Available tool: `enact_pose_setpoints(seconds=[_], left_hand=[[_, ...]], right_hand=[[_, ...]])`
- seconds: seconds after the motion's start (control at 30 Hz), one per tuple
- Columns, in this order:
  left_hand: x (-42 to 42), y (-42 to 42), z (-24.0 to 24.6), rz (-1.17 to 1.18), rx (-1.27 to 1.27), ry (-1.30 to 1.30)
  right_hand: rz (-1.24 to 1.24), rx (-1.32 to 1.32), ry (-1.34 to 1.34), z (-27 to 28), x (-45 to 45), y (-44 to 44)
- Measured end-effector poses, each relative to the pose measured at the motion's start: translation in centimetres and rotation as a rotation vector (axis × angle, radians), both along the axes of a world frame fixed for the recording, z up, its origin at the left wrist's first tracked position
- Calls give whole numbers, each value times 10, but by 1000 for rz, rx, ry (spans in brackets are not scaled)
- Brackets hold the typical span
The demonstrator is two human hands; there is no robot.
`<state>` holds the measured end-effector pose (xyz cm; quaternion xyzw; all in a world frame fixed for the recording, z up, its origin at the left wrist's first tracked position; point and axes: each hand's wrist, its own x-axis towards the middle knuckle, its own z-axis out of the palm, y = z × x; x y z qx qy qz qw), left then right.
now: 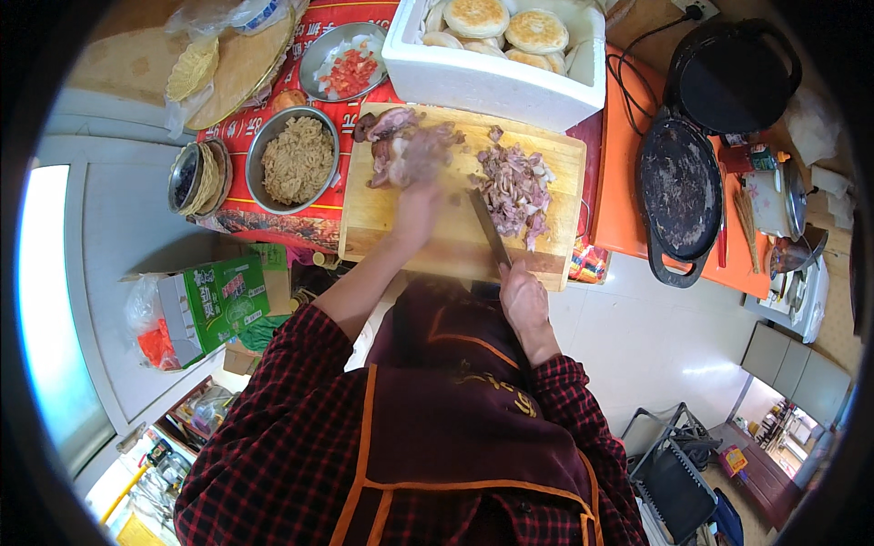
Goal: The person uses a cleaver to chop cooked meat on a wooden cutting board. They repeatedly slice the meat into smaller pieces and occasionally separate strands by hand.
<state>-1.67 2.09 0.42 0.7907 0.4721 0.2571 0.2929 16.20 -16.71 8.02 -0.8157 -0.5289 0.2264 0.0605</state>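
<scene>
On the wooden cutting board (437, 246), chopped meat (515, 188) lies in a heap on the right, and larger pieces of meat (392, 147) lie at the upper left. My right hand (526, 297) grips the handle of a knife (488, 222), whose blade rests across the board with its tip by the chopped heap. My left hand (418, 205) reaches over the board's middle, motion-blurred, beside a blurred piece of meat; whether its fingers hold that piece is unclear.
A steel bowl of pale shredded food (292, 160) stands left of the board, with a bowl of diced red and white food (348, 65) behind it. Flatbreads fill a white foam box (491, 82) at the back. Black cast-iron pans (683, 191) lie on the orange surface at right.
</scene>
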Motion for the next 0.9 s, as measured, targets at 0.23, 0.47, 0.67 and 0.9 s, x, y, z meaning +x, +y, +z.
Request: enact_pose_setpoints(seconds=[0.23,0.47,0.67,0.9], left_hand=[[7,-10,-24,-162,265,33],[9,-13,-24,-304,250,6],[3,-22,-23,-276,188,-10],[6,-15,-28,-312,251,-8]], right_hand=[[-7,-28,-2,-2,3,1],[-33,13,27,10,0,1],[-14,8,42,24,-13,2],[29,50,-14,5,-20,-1]])
